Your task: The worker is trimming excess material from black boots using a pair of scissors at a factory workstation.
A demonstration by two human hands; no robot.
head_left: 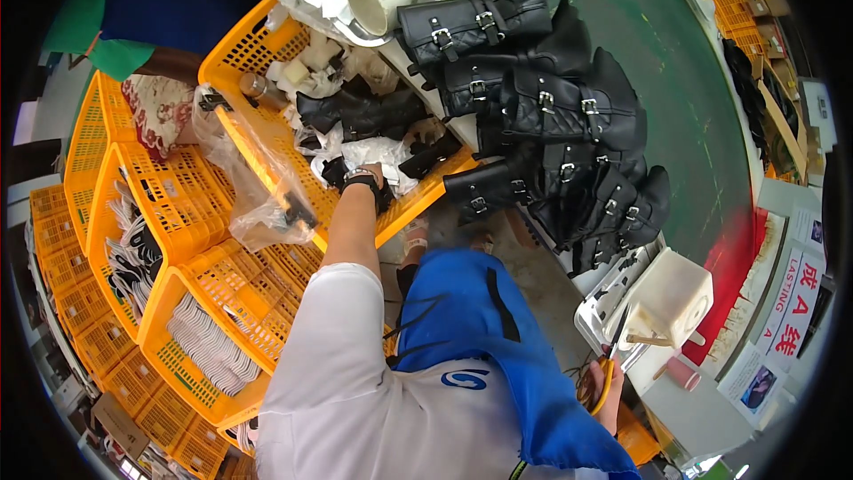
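My left hand (377, 180), with a watch at its wrist, reaches down into a yellow plastic crate (271, 185). Its fingers are hidden among white tissue (354, 153) and black leather pieces, so whether it grips anything does not show. Beside it in the crate lie a black boot part (360, 111) and a clear jar (258, 87). Low at the right, my right hand (609, 404) is closed around the yellow handles of a pair of scissors (605, 380), blades pointing up toward a white container (671, 298). Several black buckled boots (569, 107) are heaped on the green-topped table (684, 124).
Stacked yellow crates (169, 200) stand at the left, some holding striped white pieces (209, 342). A person in dark blue and green clothing (173, 0) is at the upper left. A pale jug (378, 2) lies on plastic at the table's end. A pink cup (682, 373) is at the right.
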